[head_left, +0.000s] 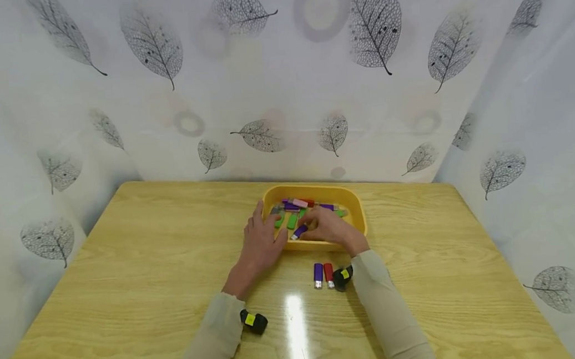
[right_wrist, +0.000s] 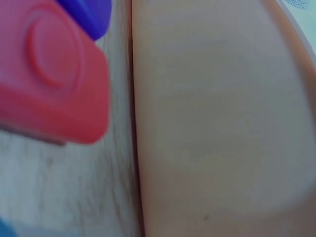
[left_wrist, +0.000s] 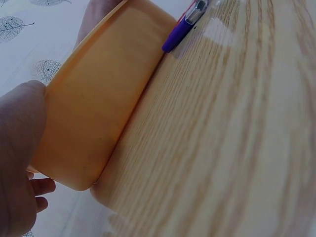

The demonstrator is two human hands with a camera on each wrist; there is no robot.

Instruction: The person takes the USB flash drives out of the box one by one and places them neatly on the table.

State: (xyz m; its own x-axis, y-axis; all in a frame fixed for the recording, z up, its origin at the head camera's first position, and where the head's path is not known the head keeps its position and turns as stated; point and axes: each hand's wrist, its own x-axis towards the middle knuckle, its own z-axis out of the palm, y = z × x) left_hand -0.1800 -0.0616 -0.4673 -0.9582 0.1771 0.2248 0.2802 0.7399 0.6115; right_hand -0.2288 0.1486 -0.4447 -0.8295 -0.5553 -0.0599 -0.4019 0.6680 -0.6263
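Currently the right hand [head_left: 332,226] pinches a purple plastic USB stick [head_left: 299,232] inside the shallow yellow plastic tray [head_left: 357,208]; the left hand [head_left: 260,241] rests flat, fingers straight, against the tray's near rim. A loose pinch could drop the stick.

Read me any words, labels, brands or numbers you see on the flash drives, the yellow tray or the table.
None can be read.
The red flash drive shows only an embossed circle, no letters.
The purple flash drive and those in the yellow tray are too small to show print.
The table is bare wood grain.
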